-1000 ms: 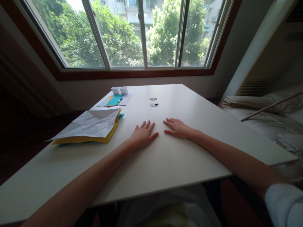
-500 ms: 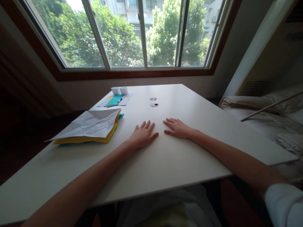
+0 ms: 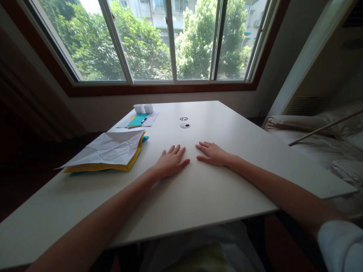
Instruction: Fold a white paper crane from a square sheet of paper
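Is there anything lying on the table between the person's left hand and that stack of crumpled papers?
Nothing visible: only bare table lies between the left hand, resting flat, and the paper stack to its left.

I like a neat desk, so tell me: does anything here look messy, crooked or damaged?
Only the paper stack at the table's left edge: its top white sheet is creased and crumpled, lying askew over yellow and teal sheets and hanging past the edge. The left hand and right hand lie flat and empty on the table.
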A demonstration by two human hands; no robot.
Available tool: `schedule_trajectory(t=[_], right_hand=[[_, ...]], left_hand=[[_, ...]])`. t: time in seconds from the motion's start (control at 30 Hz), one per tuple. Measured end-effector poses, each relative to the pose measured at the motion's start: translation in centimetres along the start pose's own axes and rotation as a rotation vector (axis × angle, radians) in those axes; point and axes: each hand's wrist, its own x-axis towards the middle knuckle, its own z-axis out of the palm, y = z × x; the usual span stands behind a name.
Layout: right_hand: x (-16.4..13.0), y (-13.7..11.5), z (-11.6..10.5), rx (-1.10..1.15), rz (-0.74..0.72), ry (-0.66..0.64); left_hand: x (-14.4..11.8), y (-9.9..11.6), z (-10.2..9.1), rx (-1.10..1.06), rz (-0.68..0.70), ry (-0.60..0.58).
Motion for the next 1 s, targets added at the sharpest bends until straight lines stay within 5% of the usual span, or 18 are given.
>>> schedule_trajectory(t=[0.13,0.23,0.43,0.6,1.0], right_hand=[[0.0,0.0,0.0,0.001,0.001,-0.006],[-0.1,0.0,-0.2,0.004,0.005,-0.017],[-0.2,-0.2,-0.4,0.011,0.011,-0.039],[-0.1,-0.2,-0.4,0.011,0.009,-0.041],[-0.2,-0.2,-0.2,0.006,-0.004,-0.009]], left_hand=[[-0.1,-1.6,-1.1,0.045,0.106,0.000],[-0.5,-3.5,-2.7,0.113,0.023,0.138],[-1.7,-7.6,-5.7,0.201,-0.500,0.199],[-2.0,-10.9,-6.2,0.108,-0.700,0.104],[-2.9,-12.3,-6.0,0.154,-0.652,0.103]])
